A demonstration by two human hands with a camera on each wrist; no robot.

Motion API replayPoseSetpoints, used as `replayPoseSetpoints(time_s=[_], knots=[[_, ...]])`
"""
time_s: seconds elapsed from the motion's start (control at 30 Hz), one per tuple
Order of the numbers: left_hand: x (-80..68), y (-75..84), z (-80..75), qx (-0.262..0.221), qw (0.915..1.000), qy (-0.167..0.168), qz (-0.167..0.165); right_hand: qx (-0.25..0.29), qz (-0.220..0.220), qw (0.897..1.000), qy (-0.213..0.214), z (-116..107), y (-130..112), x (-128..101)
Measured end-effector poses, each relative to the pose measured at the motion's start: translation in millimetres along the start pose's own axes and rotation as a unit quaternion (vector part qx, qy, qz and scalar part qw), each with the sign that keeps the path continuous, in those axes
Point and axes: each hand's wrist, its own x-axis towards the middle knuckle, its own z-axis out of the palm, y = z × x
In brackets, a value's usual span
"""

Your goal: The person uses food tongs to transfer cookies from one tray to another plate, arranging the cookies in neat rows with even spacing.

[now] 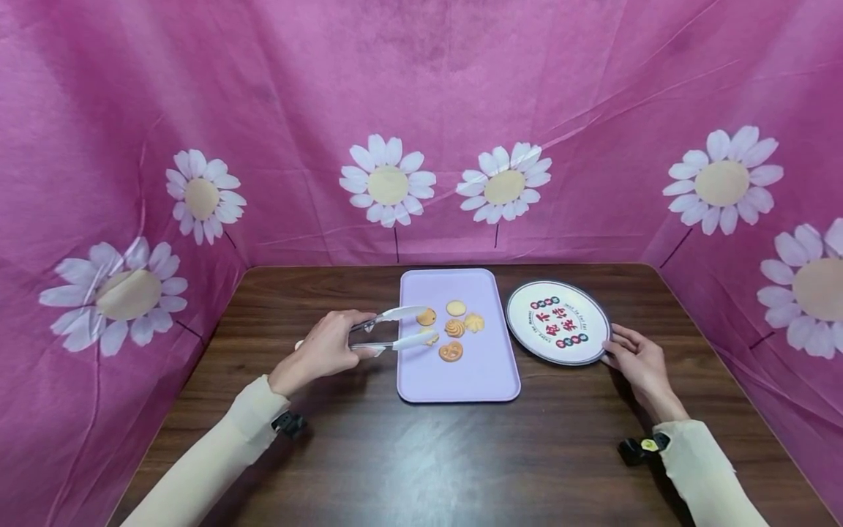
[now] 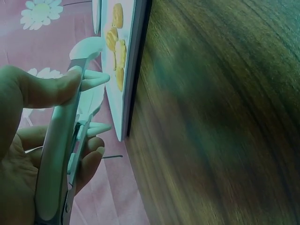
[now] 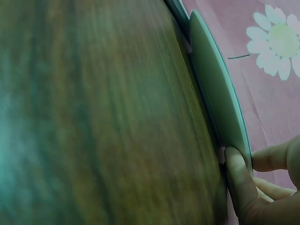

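My left hand (image 1: 327,342) grips a pair of tongs (image 2: 55,154) with white tips, thumb on one arm and fingers on the other. The tongs' arms are spread, reaching over the left side of a lilac tray (image 1: 490,377). In the head view their tips overlap a round brown cookie (image 1: 426,317) and a partly hidden pale cookie (image 1: 430,337). Beside these lie a swirl cookie (image 1: 454,328), a pretzel-shaped cookie (image 1: 451,352) and two paler ones. On the right, my right hand (image 1: 639,362) pinches the rim of a white plate (image 1: 520,333) printed with red characters.
Both tray and plate are on a dark wooden table (image 1: 421,454), the plate close to the tray's right edge. A pink cloth (image 1: 296,95) with white daisies hangs behind the table and along both sides. Each wrist wears a small black camera.
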Motion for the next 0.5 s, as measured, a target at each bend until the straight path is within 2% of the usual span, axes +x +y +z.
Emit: replayPoseSetpoints(time_s=[0.3, 0.5], knots=[[-1.7, 2.9, 1.6, 0.006, 0.9991, -0.040, -0.013, -0.010, 0.003, 1.000, -0.004, 3, -1, -9], [-2.4, 5.0, 1.4, 0.013, 0.9985, -0.049, -0.020, -0.013, -0.007, 1.000, -0.003, 5, 0, -14]])
